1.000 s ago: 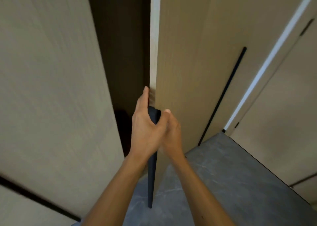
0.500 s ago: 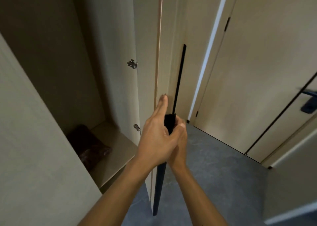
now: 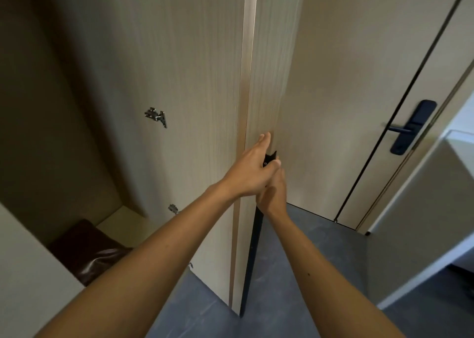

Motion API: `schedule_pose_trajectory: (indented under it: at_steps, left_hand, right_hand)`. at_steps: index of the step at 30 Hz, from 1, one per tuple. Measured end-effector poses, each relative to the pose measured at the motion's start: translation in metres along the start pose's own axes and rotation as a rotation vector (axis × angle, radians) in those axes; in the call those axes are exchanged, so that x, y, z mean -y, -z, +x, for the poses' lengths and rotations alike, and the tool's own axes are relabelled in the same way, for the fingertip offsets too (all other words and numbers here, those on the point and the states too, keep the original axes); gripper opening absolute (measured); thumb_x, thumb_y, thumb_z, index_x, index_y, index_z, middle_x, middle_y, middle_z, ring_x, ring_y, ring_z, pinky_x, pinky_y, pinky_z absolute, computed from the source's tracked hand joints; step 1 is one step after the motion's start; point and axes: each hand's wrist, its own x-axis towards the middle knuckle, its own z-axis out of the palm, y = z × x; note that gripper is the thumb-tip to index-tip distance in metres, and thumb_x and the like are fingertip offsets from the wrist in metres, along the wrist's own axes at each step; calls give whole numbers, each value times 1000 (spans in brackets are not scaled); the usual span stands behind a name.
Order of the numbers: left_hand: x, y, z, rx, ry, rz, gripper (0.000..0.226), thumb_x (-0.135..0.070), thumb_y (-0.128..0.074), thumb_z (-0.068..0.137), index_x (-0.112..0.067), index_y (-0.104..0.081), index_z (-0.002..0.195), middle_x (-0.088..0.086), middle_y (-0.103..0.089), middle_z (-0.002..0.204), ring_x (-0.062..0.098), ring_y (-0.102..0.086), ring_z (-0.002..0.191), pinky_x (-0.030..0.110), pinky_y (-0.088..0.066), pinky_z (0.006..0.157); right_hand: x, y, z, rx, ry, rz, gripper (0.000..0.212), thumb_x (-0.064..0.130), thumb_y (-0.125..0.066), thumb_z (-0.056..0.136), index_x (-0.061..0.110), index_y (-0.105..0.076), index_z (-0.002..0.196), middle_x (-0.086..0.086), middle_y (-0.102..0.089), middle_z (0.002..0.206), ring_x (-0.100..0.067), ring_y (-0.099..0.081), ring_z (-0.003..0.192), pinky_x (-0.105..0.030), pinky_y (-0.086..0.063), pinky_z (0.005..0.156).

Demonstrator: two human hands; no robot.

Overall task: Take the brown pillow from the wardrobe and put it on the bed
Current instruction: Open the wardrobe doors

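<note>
The brown pillow [image 3: 89, 253] lies on a low shelf inside the wardrobe at the lower left, partly hidden by the left door and my left forearm. The right wardrobe door [image 3: 200, 86] stands swung wide open, edge towards me. My left hand [image 3: 252, 173] rests on that edge with fingers stretched along it, thumb against the long black handle [image 3: 252, 260]. My right hand [image 3: 273, 193] is just behind it, closed around the same handle. Both hands are well right of the pillow. The bed is out of view.
The left wardrobe door [image 3: 28, 273] fills the lower left corner. Metal hinges [image 3: 156, 116] sit on the inside of the open door. A room door with a dark lever handle [image 3: 407, 127] is at the right, and grey floor [image 3: 295, 248] lies below.
The right wardrobe door has swung from a narrow gap to wide open, exposing the shelf and pillow. Both hands moved right with its handle; my left fingers have loosened along the edge.
</note>
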Motion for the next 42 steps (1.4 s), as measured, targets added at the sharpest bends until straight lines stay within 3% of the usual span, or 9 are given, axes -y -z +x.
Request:
schedule_pose_trajectory:
  at_steps: [4,8,14,20,24,29,33,37,42]
  left_hand:
    - [1,5,28,106,-19,26,71,-26,-44,109,-10,-2,165,6,-4,175,16,-3,160,32,-7,128]
    - [4,11,47,167,-19,46,70,-28,-42,110,-12,-2,165,8,-9,175,25,-12,159,36,-15,127]
    - [23,9,60,205,-54,22,70,-34,-41,110,-18,0,165,1,0,175,12,0,160,32,-7,126]
    - [43,14,61,199,-65,6,71,-37,-42,109,-20,-2,165,0,-3,175,13,-3,160,37,-9,130]
    - [65,26,49,125,-56,-1,71,-37,-43,109,-19,-4,166,0,-7,175,15,-5,160,29,-10,122]
    - [89,52,20,17,-17,8,73,-36,-49,106,-18,-11,166,1,-13,175,15,-8,161,30,-11,124]
    - [107,92,-15,-67,21,90,75,-34,-53,104,-15,-15,165,3,-15,174,17,-7,161,27,-7,124]
    - [133,153,-55,-171,103,369,73,-38,-54,102,-13,-23,164,8,-13,174,22,1,162,45,1,130]
    - [176,239,-111,-313,338,930,72,-49,-49,97,-12,-36,158,15,-29,169,30,-12,160,52,1,127]
  right_hand:
    - [-9,18,39,151,24,-102,58,-10,-53,96,-1,-42,153,-22,-54,144,-30,-56,132,-44,-50,112]
    - [-14,28,57,246,5,-148,80,-15,-57,92,7,-28,163,-17,-44,161,-31,-42,150,-33,-36,120]
    - [-17,36,73,333,-65,-160,90,-12,-58,93,14,-15,168,-12,-33,171,-29,-31,158,-25,-28,113]
    - [-16,27,56,248,-121,-137,87,-10,-54,97,10,-8,169,-12,-22,175,-28,-24,161,-31,-26,125]
    - [-12,2,31,108,-163,-134,85,-7,-55,98,7,-9,169,-10,-14,178,-26,-17,163,-31,-19,127]
    - [2,-61,-6,-55,-149,-81,77,-4,-56,100,6,-19,167,-12,-21,176,-26,-20,163,-32,-18,130]
    - [22,-147,-36,127,-52,3,67,1,-56,103,1,-28,163,-18,-35,169,-30,-35,157,-48,-33,127]
    - [44,-224,-65,366,-105,126,54,9,-63,101,11,-47,153,-17,-58,149,-36,-56,138,-52,-49,113]
    - [74,-306,-94,710,-98,242,63,-4,-66,98,12,-46,155,-7,-51,160,-21,-51,146,-36,-46,117]
